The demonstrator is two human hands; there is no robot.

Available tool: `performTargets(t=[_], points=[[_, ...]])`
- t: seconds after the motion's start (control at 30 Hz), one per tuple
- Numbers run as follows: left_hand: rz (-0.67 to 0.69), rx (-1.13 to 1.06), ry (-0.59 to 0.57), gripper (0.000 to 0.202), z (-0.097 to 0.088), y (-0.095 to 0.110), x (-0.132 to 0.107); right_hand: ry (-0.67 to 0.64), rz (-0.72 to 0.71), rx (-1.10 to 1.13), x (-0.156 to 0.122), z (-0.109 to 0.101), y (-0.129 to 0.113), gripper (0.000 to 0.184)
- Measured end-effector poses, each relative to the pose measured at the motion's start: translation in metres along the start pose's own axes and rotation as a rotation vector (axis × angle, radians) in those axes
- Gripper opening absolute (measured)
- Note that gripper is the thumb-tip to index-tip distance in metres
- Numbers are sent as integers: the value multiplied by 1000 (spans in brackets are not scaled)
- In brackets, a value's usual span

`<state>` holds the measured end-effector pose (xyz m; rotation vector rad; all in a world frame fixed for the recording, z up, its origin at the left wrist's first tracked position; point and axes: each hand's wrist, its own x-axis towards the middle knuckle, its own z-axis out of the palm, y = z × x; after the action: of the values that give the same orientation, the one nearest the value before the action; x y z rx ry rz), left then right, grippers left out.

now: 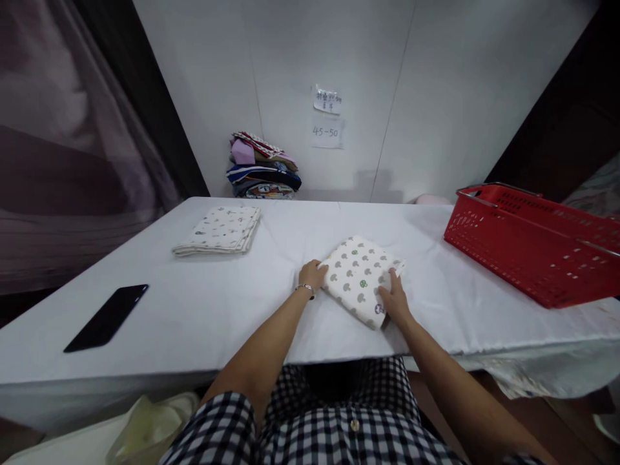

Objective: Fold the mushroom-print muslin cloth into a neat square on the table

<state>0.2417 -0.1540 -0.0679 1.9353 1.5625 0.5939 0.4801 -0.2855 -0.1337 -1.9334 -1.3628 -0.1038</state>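
Note:
A folded white cloth with a grey and green mushroom print [359,276] lies on the white table [232,303] in front of me. My left hand [314,274] grips its left edge, fingers curled around the fold; a bracelet sits on that wrist. My right hand [394,298] rests on the cloth's right near corner, fingers pressed onto it and closed over the edge. Both forearms reach out from checked sleeves.
A second folded patterned cloth [220,229] lies at the far left of the table. A black phone [107,316] lies near the left front edge. A red plastic basket [537,239] stands at the right. A stack of folded clothes [263,168] sits against the back wall.

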Motion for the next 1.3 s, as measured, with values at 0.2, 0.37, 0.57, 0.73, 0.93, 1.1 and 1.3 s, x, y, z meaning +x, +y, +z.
performTargets(t=[0.2,0.37,0.57,0.73,0.93,1.1,1.3], points=[[-133,-7,152,33,-16,-22,-9,-328,-137,-55,91,27,-32,69],[-101,-47,177,36,-14,-28,-23,-403,-132,-156,117,28,-54,59],[-142,27,159,38,-14,-20,-20,-362,-295,-362,75,26,-84,52],[-163,96,105,34,-15,-16,-20,-454,-241,-417,61,30,-86,52],[-211,36,51,46,-19,-9,-2,-433,-239,-447,61,32,-88,51],[-245,74,42,44,-15,-2,19,-413,-239,-463,58,34,-90,51],[-266,89,4,41,-14,-4,26,-401,-236,-472,56,33,-91,50]])
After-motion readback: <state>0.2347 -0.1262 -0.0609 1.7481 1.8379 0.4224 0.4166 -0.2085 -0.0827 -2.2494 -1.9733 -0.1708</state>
